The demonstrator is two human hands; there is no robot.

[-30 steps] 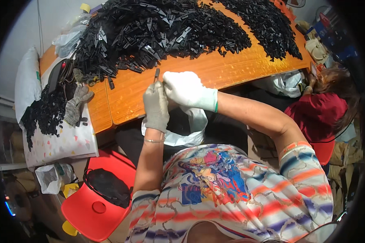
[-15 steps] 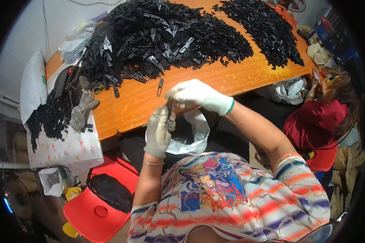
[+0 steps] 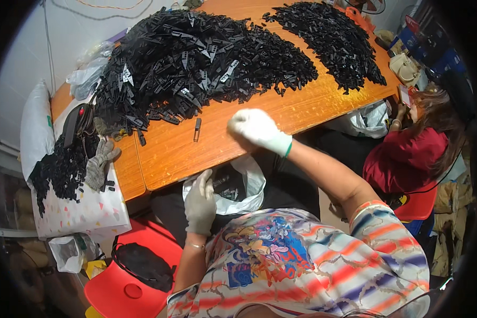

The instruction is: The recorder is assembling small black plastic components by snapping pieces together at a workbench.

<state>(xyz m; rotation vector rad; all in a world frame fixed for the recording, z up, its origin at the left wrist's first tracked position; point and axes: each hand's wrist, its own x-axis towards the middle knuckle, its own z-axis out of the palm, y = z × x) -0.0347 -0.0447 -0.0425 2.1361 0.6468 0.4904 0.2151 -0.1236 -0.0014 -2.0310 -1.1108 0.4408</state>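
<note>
My left hand (image 3: pixel 200 208), in a greyish-white glove, is at the left rim of a white plastic bag (image 3: pixel 255 183) on my lap. Its fingers are stretched out, and I see nothing held in them. Dark small parts (image 3: pixel 227 192) lie inside the bag. My right hand (image 3: pixel 255 129), in a white glove with a green cuff edge, hovers over the table's front part. Its fingers are curled closed; whatever they may hold is hidden. One slim black piece (image 3: pixel 197 129) lies alone on the wooden table (image 3: pixel 169 159), left of my right hand.
A large heap of black plastic pieces (image 3: pixel 159 69) covers the table's back, with a second heap (image 3: pixel 334 47) to its right. At left are a grey knitted glove (image 3: pixel 99 165) and a pile of small black parts (image 3: pixel 63 169). A person in a red top (image 3: pixel 408 153) sits at right.
My hands have moved apart. The left went down to the bag's rim, and the dark piece seen between both hands is out of sight. My right hand has closed over the table.
</note>
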